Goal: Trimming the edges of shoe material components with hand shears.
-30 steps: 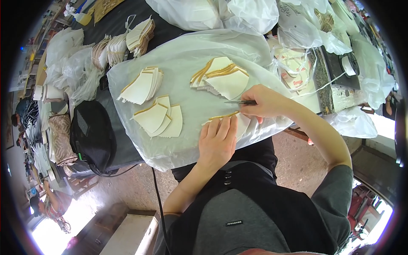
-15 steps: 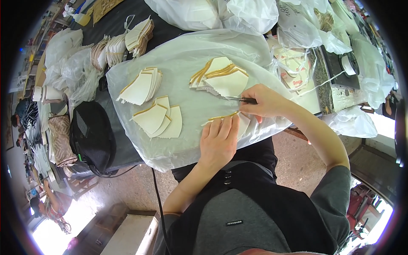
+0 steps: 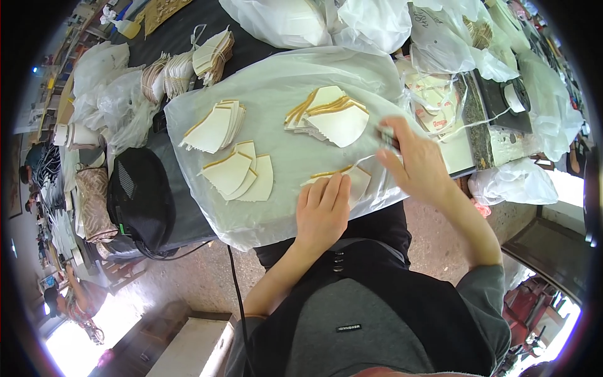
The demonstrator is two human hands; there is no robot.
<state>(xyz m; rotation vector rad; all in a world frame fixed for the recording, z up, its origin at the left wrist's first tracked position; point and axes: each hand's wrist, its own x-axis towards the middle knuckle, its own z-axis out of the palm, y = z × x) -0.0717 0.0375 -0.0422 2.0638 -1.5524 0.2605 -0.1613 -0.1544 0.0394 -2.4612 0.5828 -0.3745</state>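
Note:
My left hand [image 3: 323,210] lies flat, fingers stretched out, pressing a cream-white cut piece [image 3: 359,181] with a tan folded edge onto the plastic-covered work surface [image 3: 282,217]. A thin pale strip [image 3: 366,158] sticks up from that piece's right end. Just right of it, my right hand [image 3: 411,157] is raised and smeared by motion, with a small dark-handled metal tool [image 3: 388,137] in its fingers. Beyond the hands sits a stack of similar tan-edged pieces [image 3: 339,122]. To the left lie a fanned stack [image 3: 217,125] and several overlapping pieces [image 3: 242,176].
White plastic bags [image 3: 370,22] crowd the far edge. Tied bundles of pieces [image 3: 212,55] stand at the far left. A black mesh bag [image 3: 139,195] is at the left, and a black cable [image 3: 235,283] hangs in front. Printed sheets [image 3: 433,100] lie at the right.
My right hand has lifted away from the piece, up and to the right, with the tool. A pale strip now shows at the piece's right end. The left hand stays in place.

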